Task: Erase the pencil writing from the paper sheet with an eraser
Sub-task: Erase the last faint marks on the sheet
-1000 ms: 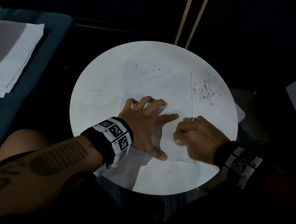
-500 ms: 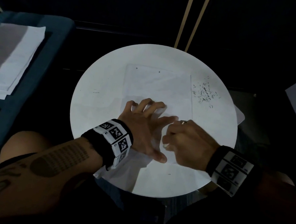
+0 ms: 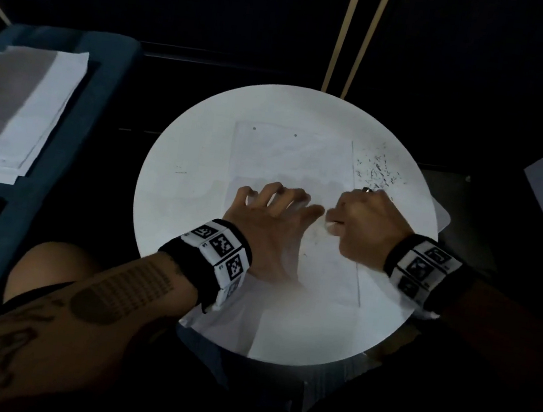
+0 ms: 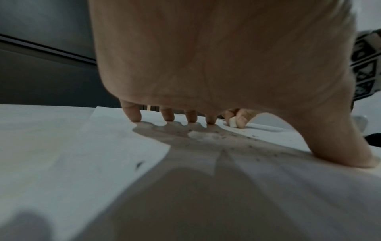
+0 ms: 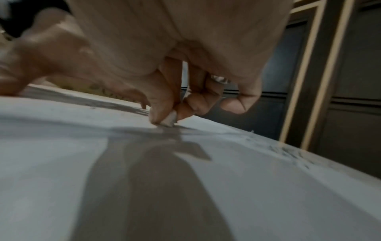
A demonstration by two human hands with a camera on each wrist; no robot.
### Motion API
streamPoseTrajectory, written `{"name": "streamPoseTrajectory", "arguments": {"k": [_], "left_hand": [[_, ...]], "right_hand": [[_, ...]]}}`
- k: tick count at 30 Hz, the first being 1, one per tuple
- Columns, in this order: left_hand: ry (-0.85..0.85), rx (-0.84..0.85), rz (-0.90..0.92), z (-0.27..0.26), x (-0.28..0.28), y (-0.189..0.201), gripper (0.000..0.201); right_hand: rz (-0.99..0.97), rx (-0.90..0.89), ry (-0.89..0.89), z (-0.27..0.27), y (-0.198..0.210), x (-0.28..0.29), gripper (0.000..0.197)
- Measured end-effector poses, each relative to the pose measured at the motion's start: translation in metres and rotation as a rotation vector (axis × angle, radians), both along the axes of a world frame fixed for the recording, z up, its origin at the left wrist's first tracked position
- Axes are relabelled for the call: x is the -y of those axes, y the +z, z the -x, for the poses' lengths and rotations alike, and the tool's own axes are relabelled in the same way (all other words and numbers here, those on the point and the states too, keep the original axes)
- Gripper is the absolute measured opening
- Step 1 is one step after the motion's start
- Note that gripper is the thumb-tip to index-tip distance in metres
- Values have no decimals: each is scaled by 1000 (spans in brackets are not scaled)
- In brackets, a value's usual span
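A white paper sheet [image 3: 290, 160] lies on the round white table [image 3: 187, 201]. My left hand [image 3: 271, 219] presses on the sheet with spread fingers, fingertips [image 4: 136, 116] and thumb down on the paper [image 4: 103, 154]. Just right of it, my right hand [image 3: 364, 225] pinches a small white eraser [image 5: 170, 119] between thumb and fingers, its tip on the paper [image 5: 206, 187]. The eraser [image 4: 233, 122] also shows beyond the left fingers. Faint grey smudges and crumbs lie on the sheet near the left hand.
Dark eraser crumbs [image 3: 376, 171] are scattered on the table right of the sheet. More paper hangs over the table's near edge [image 3: 234, 322]. A blue seat [image 3: 36, 174] on the left holds stacks of white sheets [image 3: 27, 111].
My right hand with the eraser has moved up and to the right across the sheet from its earlier lower spot. The left hand has stayed pressed in place.
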State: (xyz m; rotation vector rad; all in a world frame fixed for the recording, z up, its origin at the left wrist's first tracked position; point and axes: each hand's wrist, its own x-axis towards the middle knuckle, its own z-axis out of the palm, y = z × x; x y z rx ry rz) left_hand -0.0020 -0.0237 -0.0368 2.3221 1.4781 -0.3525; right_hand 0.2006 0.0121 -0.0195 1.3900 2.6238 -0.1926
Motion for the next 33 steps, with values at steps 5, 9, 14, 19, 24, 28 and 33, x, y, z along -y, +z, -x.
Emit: {"name": "streamPoseTrajectory", "arguments": {"k": [5,9,14,19,24,28,33], "left_hand": [[-12,-31,-13,2,0,-4,141],[-4,32,-34,2,1,-3,138],[-12,4,-24,2,0,-4,140],[-6,21,-29,3,1,-3,141],[-5,35,-56,3,0,-5,139],[-4,18,-34,3,2,-7,143],[-10,57,-51,4,1,-5,138]], "right_hand": [[120,34,245,17,-4,28,19],[11,48,55,4,6,-10,13],[124,1,156,13,1,14,17],[46,-16,61,15,2,1,13],[154,-70,-26,14,2,-7,16],[128,-112,28,19,2,-1,17],[143,-117,-32,11,1,-16,15]]}}
